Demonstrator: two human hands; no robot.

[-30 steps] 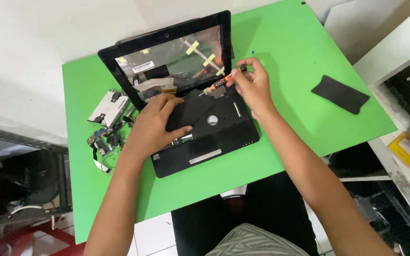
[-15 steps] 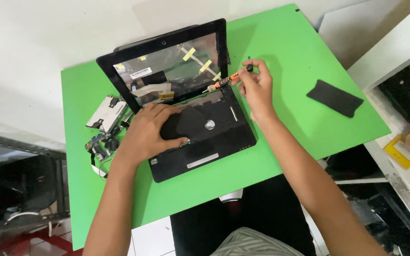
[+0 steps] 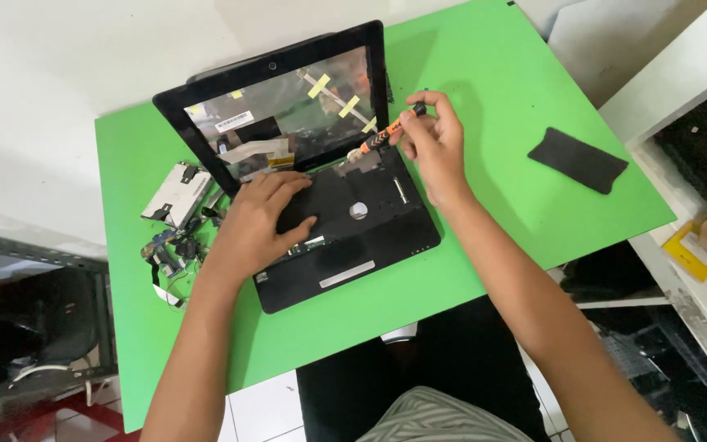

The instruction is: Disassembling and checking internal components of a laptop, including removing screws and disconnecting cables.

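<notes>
1. On the green counter (image 3: 533, 237), seen from the head camera, a small black laptop (image 3: 337, 221) lies partly stripped: its keyboard is gone, the dark base shell is exposed, and the lidless screen frame (image 3: 280, 106) stands tilted back with yellow tape strips (image 3: 333, 94) across the bare panel cavity.

2. Your left hand (image 3: 259, 221) lies flat, fingers spread, pressing on the left part of the base and steadying it.

3. Your right hand (image 3: 435, 143) pinches an orange-and-black screwdriver (image 3: 382, 137) between thumb and fingertips; its tip points down-left at the rear right corner of the base, near the hinge. Whether the tip sits in a screw is too small to tell.

4. Left of the laptop, removed parts (image 3: 175, 214) lie in a loose cluster: a silvery flat drive, small boards and cables. Well apart on the right lies a black flat piece (image 3: 576, 160).

5. The step in hand looks like working a fastener by the right hinge. The next move would call for keeping the driver square to the screw and the base held firm, lest the tip slip onto the plastic.
</notes>
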